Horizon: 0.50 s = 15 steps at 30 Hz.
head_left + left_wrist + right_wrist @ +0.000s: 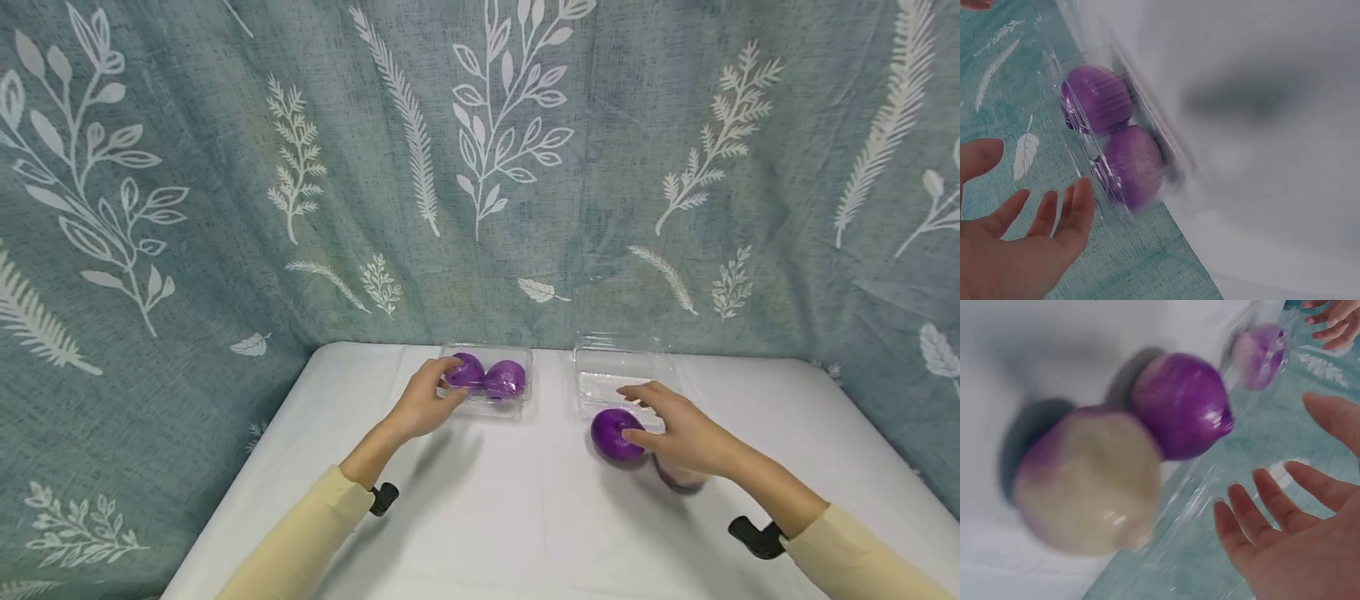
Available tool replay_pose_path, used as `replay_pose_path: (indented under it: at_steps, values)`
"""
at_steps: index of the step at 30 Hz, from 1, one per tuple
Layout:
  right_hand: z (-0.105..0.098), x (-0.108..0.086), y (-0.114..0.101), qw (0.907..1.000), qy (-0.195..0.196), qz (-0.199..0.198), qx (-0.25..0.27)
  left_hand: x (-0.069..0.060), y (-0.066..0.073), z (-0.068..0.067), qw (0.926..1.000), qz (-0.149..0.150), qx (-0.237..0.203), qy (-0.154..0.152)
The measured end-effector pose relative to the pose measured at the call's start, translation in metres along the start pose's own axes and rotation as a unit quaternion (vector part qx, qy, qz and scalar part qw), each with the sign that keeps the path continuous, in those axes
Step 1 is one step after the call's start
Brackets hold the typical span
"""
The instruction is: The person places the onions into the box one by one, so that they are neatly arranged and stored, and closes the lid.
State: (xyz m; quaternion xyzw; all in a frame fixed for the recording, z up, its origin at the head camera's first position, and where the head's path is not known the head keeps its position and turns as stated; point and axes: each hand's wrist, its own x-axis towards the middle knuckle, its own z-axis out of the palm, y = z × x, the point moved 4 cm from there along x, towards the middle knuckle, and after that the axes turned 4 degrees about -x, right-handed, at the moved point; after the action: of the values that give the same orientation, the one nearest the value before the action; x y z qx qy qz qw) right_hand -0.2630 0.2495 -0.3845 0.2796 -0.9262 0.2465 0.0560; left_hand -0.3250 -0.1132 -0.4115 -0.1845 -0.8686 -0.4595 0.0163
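Left grip (423, 402): bare hand, cream sleeve (315, 525), fingers loosely parted and holding nothing, at the left end of a clear plastic lidded box (530, 371) near the far edge of the white tabletop (480, 517). Box contents: two round purple vegetables (505, 381), side by side. The head view sets fingertips and thumb over the left one; the left wrist view shows the fingertips just beside the box wall, with the plastic between them and the vegetables; contact cannot be told. Right grip (686, 429): bare hand, fingers spread wide, holding nothing, over the right half of the tabletop. Nearest items: one loose glossy deep-purple round vegetable (611, 433), in front of a second clear plastic box (622, 367) by the far edge, and one round cream vegetable with purple shoulders (1091, 481), to its right. In the head view the thumb overlaps the glossy one and the hand hides most of the cream one; the right wrist view shows the cream one almost whole, close against its neighbour, and a gap between both and the fingers. Backdrop: teal cloth with white leaf print (615, 167), beyond the far edge.
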Motion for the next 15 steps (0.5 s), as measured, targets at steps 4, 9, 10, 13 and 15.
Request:
replay_pose_path:
  at_steps: [4, 9, 10, 13, 15]
  values:
    - [-0.004, -0.013, 0.015, 0.9996, 0.013, 0.015, 0.019, 0.004, 0.006, 0.006, 0.9997, 0.023, -0.010, 0.007]
    - [-0.007, -0.028, 0.031, 0.9987, 0.019, 0.031, 0.037, 0.009, 0.011, 0.015, 0.9989, 0.044, -0.019, 0.007]
    - [-0.007, -0.031, 0.034, 0.9985, 0.022, 0.035, 0.036, 0.010, 0.013, 0.017, 0.9987, 0.046, -0.019, 0.005]
    - [-0.007, -0.037, 0.043, 0.9980, 0.031, 0.051, 0.023, 0.014, 0.019, 0.023, 0.9988, 0.046, -0.013, 0.002]
    - [-0.005, -0.040, 0.048, 0.9973, 0.032, 0.063, 0.019, 0.016, 0.023, 0.027, 0.9991, 0.041, -0.008, 0.000]
